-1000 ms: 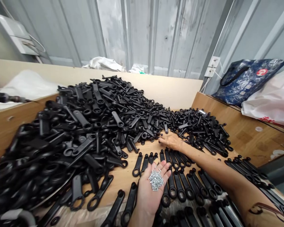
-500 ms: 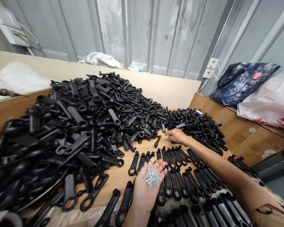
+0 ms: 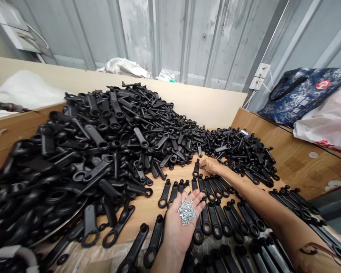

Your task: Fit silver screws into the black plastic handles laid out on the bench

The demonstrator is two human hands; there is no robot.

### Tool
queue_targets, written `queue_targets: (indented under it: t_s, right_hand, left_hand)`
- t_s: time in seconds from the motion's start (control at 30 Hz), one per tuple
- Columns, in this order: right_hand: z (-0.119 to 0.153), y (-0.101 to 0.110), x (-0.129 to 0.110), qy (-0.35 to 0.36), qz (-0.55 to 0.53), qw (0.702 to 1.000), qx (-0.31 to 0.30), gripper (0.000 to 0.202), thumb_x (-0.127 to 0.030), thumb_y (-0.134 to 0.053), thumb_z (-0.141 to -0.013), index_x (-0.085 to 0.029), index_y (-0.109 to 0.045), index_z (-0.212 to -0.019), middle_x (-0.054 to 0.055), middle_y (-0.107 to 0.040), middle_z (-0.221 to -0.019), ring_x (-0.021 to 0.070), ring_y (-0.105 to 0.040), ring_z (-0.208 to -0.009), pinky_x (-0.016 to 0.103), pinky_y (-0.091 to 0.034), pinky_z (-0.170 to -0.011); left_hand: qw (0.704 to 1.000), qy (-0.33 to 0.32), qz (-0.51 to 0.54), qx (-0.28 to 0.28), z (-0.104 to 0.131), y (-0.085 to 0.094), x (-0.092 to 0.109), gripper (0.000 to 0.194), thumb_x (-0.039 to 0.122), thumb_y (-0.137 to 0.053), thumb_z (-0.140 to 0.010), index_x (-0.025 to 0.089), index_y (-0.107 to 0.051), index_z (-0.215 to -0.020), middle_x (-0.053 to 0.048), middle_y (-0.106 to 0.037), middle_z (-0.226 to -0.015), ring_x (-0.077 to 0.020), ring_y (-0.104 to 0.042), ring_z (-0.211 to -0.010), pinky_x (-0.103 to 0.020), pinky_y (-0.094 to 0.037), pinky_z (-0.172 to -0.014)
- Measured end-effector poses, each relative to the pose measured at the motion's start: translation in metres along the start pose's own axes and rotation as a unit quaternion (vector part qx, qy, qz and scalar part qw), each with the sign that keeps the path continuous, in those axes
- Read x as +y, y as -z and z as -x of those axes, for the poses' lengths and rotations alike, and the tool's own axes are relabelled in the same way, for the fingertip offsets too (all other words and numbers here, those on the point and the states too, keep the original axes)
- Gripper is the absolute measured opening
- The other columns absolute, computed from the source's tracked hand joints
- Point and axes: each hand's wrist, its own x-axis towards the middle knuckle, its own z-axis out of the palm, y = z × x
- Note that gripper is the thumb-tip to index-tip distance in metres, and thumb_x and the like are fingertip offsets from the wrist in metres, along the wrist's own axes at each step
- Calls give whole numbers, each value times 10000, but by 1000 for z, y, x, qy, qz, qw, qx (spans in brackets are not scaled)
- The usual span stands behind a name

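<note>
Palm up at the lower middle, my left hand (image 3: 174, 229) carries a small heap of short silvery screws (image 3: 186, 212), its fingers spread and slightly cupped. A tan band wraps one finger. Farther away, my right hand (image 3: 210, 165) has its fingers curled down toward the wooden tabletop (image 3: 178, 174). Its fingertips are right beside a black crank arm (image 3: 196, 167) with a ring at one end and a knob at the other. Whether they pinch anything is hidden. Rows of similar crank arms (image 3: 217, 226) lie side by side under and around my right forearm.
A large mound of loose black crank arms (image 3: 110, 129) covers the left and back, with a smaller pile (image 3: 238, 148) at the right. Wooden side boards (image 3: 287, 151) border the table. A blue bag (image 3: 304, 94) and white plastic bag (image 3: 326, 117) rest at the right.
The loose crank arm beside my right hand has turned, and its knob now points away from me. My right hand has drawn slightly nearer. The view has shifted a little.
</note>
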Motion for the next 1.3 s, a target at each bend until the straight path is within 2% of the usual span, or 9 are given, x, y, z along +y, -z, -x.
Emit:
queue_targets:
  t_s: [0.2, 0.3, 0.47, 0.6, 0.77, 0.87, 0.97, 1.13, 1.3]
  right_hand:
    - [7, 21, 27, -70, 57, 995, 38, 386, -163, -419, -743, -273, -597, -1068, 9, -608, -1073, 181, -539, -980, 219, -380, -747]
    - [16, 29, 42, -93, 88, 992, 4, 317, -177, -527, -658, -254, -653, -939, 36, -655, -917, 210, -574, -895, 226, -389, -671]
    - [21, 18, 44, -101, 122, 986, -57, 242, -107, -592, -530, -200, -665, -741, 56, -650, -705, 216, -604, -704, 217, -362, -541]
    - [19, 17, 35, -84, 132, 987, -30, 230, -122, -525, -619, -186, -637, -809, 79, -640, -752, 222, -597, -727, 227, -350, -549]
    - [16, 23, 15, -28, 124, 991, 33, 282, -165, -417, -752, -214, -559, -991, 63, -599, -980, 196, -544, -907, 223, -345, -650]
    - [12, 14, 5, 3, 114, 993, 35, 255, -179, -416, -765, -208, -572, -965, 59, -582, -1022, 186, -525, -938, 213, -338, -664]
    - [10, 4, 4, 19, 101, 995, 17, 200, -179, -447, -746, -200, -618, -848, 55, -611, -942, 179, -548, -872, 209, -339, -653]
    - [12, 11, 17, -24, 63, 998, 20, 197, -141, -468, -710, -188, -650, -771, 58, -641, -779, 185, -571, -773, 213, -344, -619]
    - [8, 20, 22, -53, -24, 997, 58, 290, -219, -442, -768, -254, -621, -995, 5, -647, -933, 171, -570, -854, 204, -365, -655]
  left_hand:
    - [1000, -6, 3, 5, 0, -1, 3, 268, 272, -457, -799, 115, -456, -1017, -183, -577, -1037, -300, -540, -1018, -424, -478, -819]
    - [1000, -3, 4, -1, -2, 1, 2, 282, 277, -458, -799, 117, -459, -1030, -186, -569, -1063, -300, -534, -1028, -430, -473, -830]
    - [1000, -3, -6, -1, -3, 2, 0, 286, 278, -468, -795, 116, -465, -1030, -186, -571, -1057, -301, -534, -1028, -432, -470, -834]
    - [1000, -5, -6, 3, -3, 1, 1, 281, 278, -466, -795, 118, -469, -1026, -180, -572, -1059, -297, -536, -1025, -427, -477, -826]
    - [1000, -5, -7, 6, -3, 2, 1, 280, 282, -468, -795, 119, -467, -1023, -175, -581, -1033, -296, -543, -1015, -428, -476, -824]
    - [1000, -6, -3, -3, -4, 3, 1, 281, 280, -473, -791, 117, -466, -1021, -179, -576, -1039, -300, -533, -1028, -432, -467, -839]
    - [1000, -10, -2, -11, -5, 4, 0, 284, 279, -483, -785, 118, -464, -1018, -187, -565, -1062, -305, -524, -1041, -438, -461, -849]
    - [1000, -14, -10, -9, -4, 3, 1, 290, 276, -481, -785, 113, -460, -1024, -198, -561, -1074, -304, -529, -1034, -437, -464, -846]
    - [1000, -16, -22, 13, -2, 0, 2, 256, 268, -436, -808, 114, -466, -1010, -193, -575, -1058, -287, -549, -1010, -427, -481, -823]
